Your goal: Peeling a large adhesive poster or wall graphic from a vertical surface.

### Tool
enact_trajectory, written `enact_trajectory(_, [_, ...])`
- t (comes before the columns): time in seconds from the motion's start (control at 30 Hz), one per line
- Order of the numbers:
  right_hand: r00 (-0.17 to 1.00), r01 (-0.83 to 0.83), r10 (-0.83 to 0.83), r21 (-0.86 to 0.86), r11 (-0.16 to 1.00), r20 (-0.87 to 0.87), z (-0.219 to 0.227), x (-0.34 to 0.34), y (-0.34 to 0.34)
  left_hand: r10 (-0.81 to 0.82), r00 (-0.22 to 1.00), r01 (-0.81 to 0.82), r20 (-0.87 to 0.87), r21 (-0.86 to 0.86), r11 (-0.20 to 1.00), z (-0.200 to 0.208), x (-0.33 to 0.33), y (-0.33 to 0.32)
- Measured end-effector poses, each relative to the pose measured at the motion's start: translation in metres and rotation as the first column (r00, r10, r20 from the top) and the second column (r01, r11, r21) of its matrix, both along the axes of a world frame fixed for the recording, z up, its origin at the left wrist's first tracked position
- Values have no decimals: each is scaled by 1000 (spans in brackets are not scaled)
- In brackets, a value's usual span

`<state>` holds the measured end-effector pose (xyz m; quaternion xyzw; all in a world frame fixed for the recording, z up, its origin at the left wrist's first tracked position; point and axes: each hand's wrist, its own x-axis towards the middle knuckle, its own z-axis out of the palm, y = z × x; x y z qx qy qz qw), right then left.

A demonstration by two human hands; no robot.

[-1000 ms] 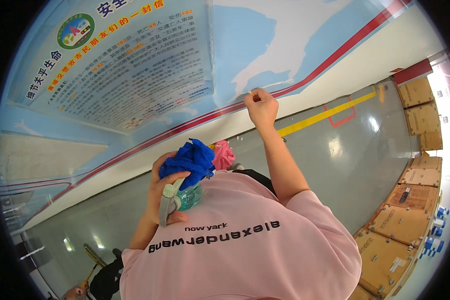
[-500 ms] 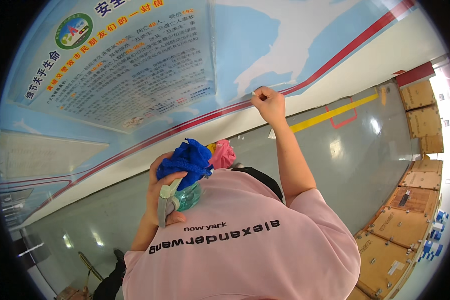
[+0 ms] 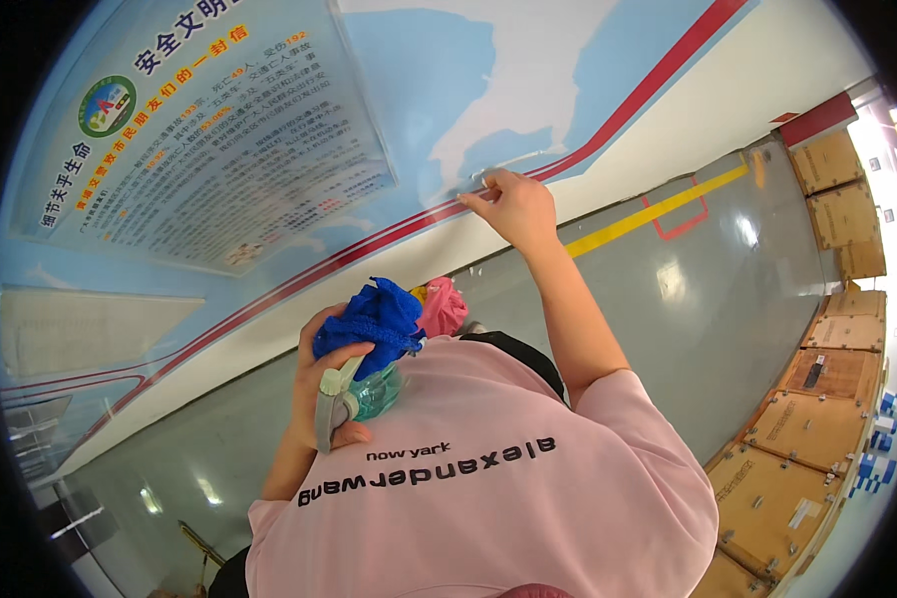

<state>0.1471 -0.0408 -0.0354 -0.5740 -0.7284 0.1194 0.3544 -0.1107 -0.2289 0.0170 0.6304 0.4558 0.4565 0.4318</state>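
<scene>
My left hand (image 3: 319,384) is closed around a trigger spray bottle with a grey-white head (image 3: 331,409) and a clear greenish body (image 3: 377,391). The same hand keeps a crumpled blue cloth (image 3: 374,324) bunched above the bottle. My right arm reaches out to the wall (image 3: 448,60). There the fingertips of my right hand (image 3: 518,211) are at the blue surface, just above the red stripe, with thumb and forefinger apart. A thin whitish strip (image 3: 523,159) runs along the wall beside these fingers.
A printed notice board (image 3: 219,159) is mounted on the wall at the left. Something pink (image 3: 443,307), like a cloth, shows beside the blue cloth. Wooden crates (image 3: 802,429) stand along the right, past grey floor with a yellow line (image 3: 658,209).
My right hand has moved a little left along the wall, and its pinched thumb and forefinger have parted. My left hand still holds the bottle and cloth. The view has shifted slightly.
</scene>
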Motion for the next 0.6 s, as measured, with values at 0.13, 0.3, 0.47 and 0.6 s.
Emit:
enact_trajectory(0.13, [974,35,-54,86,996,220,-5,-4,16,5,999,-4,-37,13,1000,1,0,-1])
enact_trajectory(0.3, [986,-11,-15,151,988,169,-8,-5,17,20,999,-17,-48,50,999,-8,-4,-5])
enact_trajectory(0.47, [1000,28,-28,180,983,-4,-19,-8,15,42,998,-40,-46,46,998,-8,-3,-8])
enact_trajectory(0.6, [983,72,-34,205,976,-180,-33,0,14,65,996,-63,-62,29,998,-7,-3,-11])
